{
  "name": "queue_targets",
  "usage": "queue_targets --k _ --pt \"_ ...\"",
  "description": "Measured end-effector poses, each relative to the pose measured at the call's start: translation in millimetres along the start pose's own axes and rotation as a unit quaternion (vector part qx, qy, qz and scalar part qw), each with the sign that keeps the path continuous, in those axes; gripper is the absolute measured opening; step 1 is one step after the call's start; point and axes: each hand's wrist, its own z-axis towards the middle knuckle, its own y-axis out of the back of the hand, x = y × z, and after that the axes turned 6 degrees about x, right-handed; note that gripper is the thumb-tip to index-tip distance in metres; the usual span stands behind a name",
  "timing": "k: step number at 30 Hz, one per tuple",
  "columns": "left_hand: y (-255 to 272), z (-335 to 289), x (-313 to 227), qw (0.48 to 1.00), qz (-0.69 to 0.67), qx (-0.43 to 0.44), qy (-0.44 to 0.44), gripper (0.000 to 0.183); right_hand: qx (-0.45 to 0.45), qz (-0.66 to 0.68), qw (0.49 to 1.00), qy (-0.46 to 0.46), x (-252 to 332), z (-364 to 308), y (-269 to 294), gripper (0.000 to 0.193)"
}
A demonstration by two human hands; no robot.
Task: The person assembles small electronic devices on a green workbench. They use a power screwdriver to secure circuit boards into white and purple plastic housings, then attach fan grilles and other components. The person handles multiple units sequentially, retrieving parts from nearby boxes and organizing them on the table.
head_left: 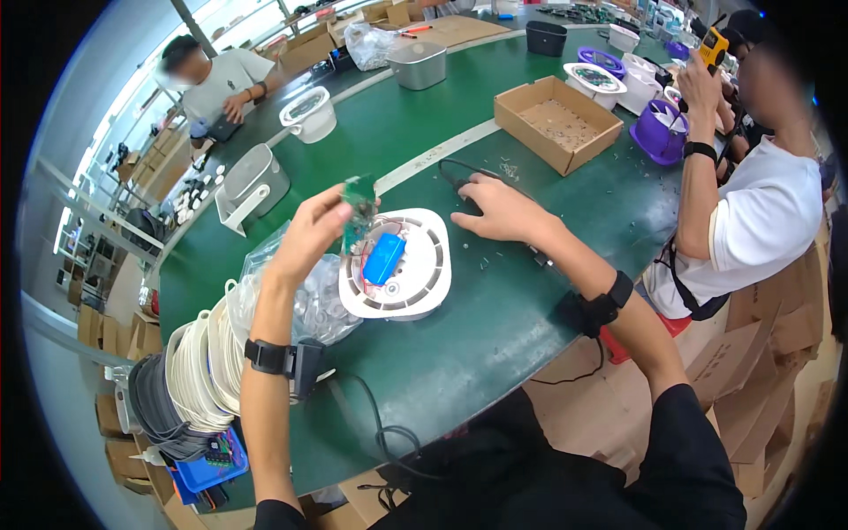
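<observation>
My left hand (316,231) is closed on a green circuit board (359,212), tilted up at the rim of a white round-cornered housing (435,305). Inside the housing lies a blue wrapped battery pack (384,259), with thin red wires beside it running toward the board. My right hand (505,210) reaches over the table right of the housing, thumb and fingers apart. At its fingertips is a black cable (452,166) with a dark, thicker end, partly hidden by the hand; whether they touch cannot be made out.
A clear bag of round parts (322,305) and coiled white cables (205,358) lie left of the housing. Beyond stand a cardboard box of small parts (558,124), a grey bin (254,181) and another white housing (309,119). People work at left and right.
</observation>
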Motion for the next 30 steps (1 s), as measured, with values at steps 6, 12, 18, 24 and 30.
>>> queue_targets --k 6,12,18,24,30 --pt "-35.2 -7.7 16.9 0.977 0.003 -0.208 -0.053 0.032 -0.114 -0.068 0.979 0.155 10.4 -4.4 -11.9 0.023" --pt "-55.4 -3.9 21.0 0.937 0.109 -0.303 -0.133 0.025 -0.184 -0.026 0.958 0.220 40.0 15.7 -4.5 0.018" --pt "-63.6 -8.1 10.2 0.911 0.211 -0.340 -0.099 0.025 -0.168 0.206 0.923 0.279 50.6 42.5 -19.6 0.021" --pt "-69.1 -0.7 14.5 0.930 0.163 -0.317 -0.090 0.018 -0.103 0.192 0.901 0.376 51.9 42.0 -24.9 0.021" --pt "-62.5 7.4 9.0 0.946 0.073 -0.316 -0.004 0.025 -0.066 0.251 0.887 0.383 53.0 44.1 -25.4 0.020"
